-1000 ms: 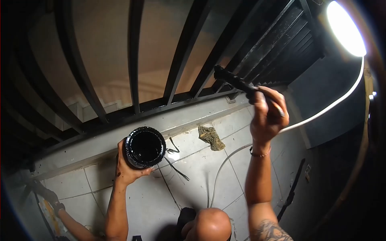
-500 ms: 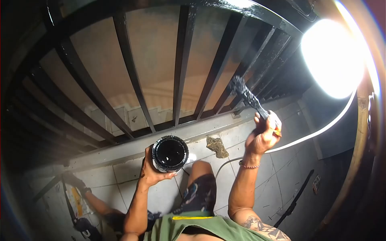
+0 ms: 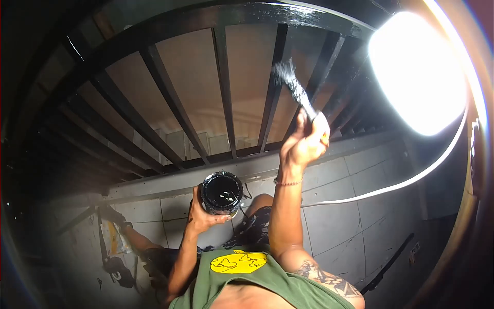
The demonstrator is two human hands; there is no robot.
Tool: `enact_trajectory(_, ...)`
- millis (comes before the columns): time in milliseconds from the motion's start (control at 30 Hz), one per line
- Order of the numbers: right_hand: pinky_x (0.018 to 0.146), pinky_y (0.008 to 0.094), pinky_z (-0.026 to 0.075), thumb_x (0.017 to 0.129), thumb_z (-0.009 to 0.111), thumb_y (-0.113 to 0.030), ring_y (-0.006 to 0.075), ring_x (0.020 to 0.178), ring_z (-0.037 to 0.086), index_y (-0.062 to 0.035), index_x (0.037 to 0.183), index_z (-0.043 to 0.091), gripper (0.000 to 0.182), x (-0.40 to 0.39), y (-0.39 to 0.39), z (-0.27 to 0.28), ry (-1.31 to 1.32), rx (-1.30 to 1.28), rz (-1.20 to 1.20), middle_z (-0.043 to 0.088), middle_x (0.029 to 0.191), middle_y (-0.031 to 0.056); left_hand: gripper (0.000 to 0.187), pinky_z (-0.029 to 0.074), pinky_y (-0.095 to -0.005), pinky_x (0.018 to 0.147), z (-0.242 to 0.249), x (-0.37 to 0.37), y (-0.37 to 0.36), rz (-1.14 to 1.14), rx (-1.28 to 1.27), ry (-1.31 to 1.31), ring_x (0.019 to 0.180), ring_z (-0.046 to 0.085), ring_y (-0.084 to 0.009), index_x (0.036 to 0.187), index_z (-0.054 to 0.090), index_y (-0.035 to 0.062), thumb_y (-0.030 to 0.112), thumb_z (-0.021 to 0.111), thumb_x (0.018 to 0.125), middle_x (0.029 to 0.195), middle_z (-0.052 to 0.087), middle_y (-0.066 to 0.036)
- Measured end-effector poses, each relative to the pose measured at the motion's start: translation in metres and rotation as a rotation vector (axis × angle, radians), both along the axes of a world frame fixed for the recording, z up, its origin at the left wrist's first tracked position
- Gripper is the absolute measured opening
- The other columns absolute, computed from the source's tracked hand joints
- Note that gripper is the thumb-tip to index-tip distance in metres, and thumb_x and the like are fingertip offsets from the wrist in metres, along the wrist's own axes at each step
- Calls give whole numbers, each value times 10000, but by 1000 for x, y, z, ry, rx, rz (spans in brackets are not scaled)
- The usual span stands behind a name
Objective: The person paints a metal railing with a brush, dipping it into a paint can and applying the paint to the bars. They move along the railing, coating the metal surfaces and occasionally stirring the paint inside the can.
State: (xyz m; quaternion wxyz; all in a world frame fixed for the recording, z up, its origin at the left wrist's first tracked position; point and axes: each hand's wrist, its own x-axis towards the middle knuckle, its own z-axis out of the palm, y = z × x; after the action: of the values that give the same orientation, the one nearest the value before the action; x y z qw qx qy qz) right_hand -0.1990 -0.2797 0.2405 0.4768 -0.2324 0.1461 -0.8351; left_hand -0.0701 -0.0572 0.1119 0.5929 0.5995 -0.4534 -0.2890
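My left hand (image 3: pixel 205 216) is wrapped round a can of black paint (image 3: pixel 221 212), its open top facing up and its rim coated black. Raised in front of the railing, my right hand (image 3: pixel 307 139) grips a paintbrush (image 3: pixel 297 91) by the handle. Black paint covers the brush, and its bristles point up and left, overlapping a baluster in this view. The black metal railing (image 3: pixel 222 77) curves across the upper part, with a wet shine on its top rail (image 3: pixel 303 14).
A very bright lamp (image 3: pixel 419 72) glares at the upper right, its white cable (image 3: pixel 381 191) running down across the tiled floor (image 3: pixel 334 226). Steps (image 3: pixel 177 141) show behind the balusters. A strap-like black item (image 3: pixel 116 268) lies at lower left, a long dark object (image 3: pixel 388 262) at lower right.
The brush and my right hand have moved up and left, closer to the balusters. The paint can shifts slightly right in view as the camera turns.
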Motion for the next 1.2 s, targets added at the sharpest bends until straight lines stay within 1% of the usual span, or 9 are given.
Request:
enact_trajectory(133,690,330,613,902,524,-55,321,779,666,88,1036,513,197,-24,-1,-11,-95,-125,-33,587,992,209,1001,444,-370,974,-4,5,0,23,35,-125,1092,566,-254,1258,372,14,195,917,438,1166,567,-149)
enact_trajectory(300,687,332,604,882,551,11,311,742,679,98,1016,550,160,-9,-24,55,-36,-284,48,625,915,202,1026,451,-359,974,5,-1,2,37,-22,-55,1110,552,-226,1255,375,25,301,947,449,1190,543,-121)
enact_trajectory(467,682,321,614,904,528,-10,298,728,676,109,989,545,147,-24,-38,-15,21,-136,-49,619,937,213,985,452,-362,965,3,0,-3,80,-26,-82,1103,560,-244,1236,384,21,230,923,439,1175,553,-137)
enact_trajectory(600,744,354,609,867,528,17,332,798,646,145,1064,519,235,-33,-34,28,12,-240,-420,585,974,264,978,455,-359,961,4,0,0,107,37,-168,1105,557,-242,1233,385,21,215,925,441,1176,547,-132)
enact_trajectory(667,779,374,591,843,568,37,298,769,641,136,1006,559,191,-35,-75,34,113,-589,-697,614,937,229,976,457,-358,960,11,-6,1,97,17,-87,1105,557,-241,1234,385,20,214,925,444,1178,546,-131)
enact_trajectory(833,672,303,517,768,689,-11,207,728,643,1,822,697,56,1,-79,48,629,-493,-999,680,862,114,968,466,-356,952,-3,0,-1,98,-34,-51,1096,561,-239,1235,382,19,208,925,457,1183,546,-128)
enact_trajectory(1000,763,346,560,644,681,26,303,845,671,-28,1020,649,382,74,3,44,627,-862,-567,668,896,143,1014,447,-358,982,4,-2,4,116,55,-93,1127,538,-230,1266,374,23,287,939,467,1217,525,-123)
enact_trajectory(1100,727,340,556,634,686,10,277,805,668,-44,994,642,367,74,-6,54,564,-928,-577,670,890,118,976,469,-358,948,-2,0,2,140,0,-116,1093,561,-236,1243,381,32,212,932,457,1177,547,-132)
enact_trajectory(1200,701,291,536,781,695,-50,219,780,668,-44,869,707,89,31,-59,40,576,-516,-597,696,871,104,980,467,-360,952,-4,0,2,138,-12,-102,1095,560,-237,1245,379,35,224,932,459,1176,548,-131)
